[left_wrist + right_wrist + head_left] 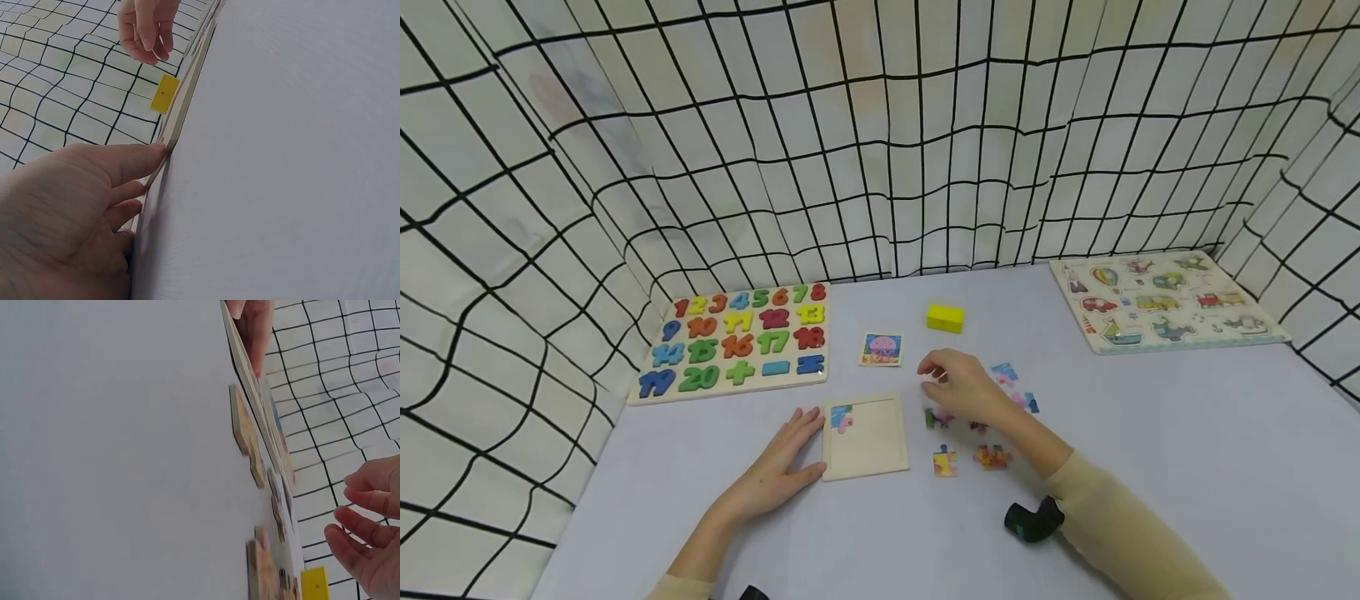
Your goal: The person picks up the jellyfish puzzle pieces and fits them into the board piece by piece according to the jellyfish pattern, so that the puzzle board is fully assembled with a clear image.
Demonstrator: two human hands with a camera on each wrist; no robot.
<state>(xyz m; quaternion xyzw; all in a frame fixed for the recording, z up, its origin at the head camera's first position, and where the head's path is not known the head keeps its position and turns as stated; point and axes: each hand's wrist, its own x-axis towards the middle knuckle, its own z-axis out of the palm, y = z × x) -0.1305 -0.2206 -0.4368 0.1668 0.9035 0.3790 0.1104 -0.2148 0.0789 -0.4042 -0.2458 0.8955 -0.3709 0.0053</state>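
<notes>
A square wooden puzzle tray (pixel 868 446) lies on the table with one jigsaw piece (pixel 842 418) in its upper left corner. My left hand (pixel 782 460) rests at the tray's left side, its thumb and fingertips touching the edge. Above the loose pieces hangs my right hand (pixel 962 385), its fingers loosely bent and nothing between them in the right wrist view (pixel 372 519). Around and below it lie several jigsaw pieces, among them a yellow one (pixel 945 461), an orange one (pixel 992 457) and a blue-and-pink one (pixel 1003 373). Part of the group is hidden by the hand and forearm.
Behind the tray lies a small jellyfish picture card (pixel 882 349), with a yellow block (pixel 945 318) to its right. A number board (pixel 737 342) stands at the back left, a vehicle picture board (pixel 1165 302) at the back right. Black netting (pixel 887 158) encloses the table.
</notes>
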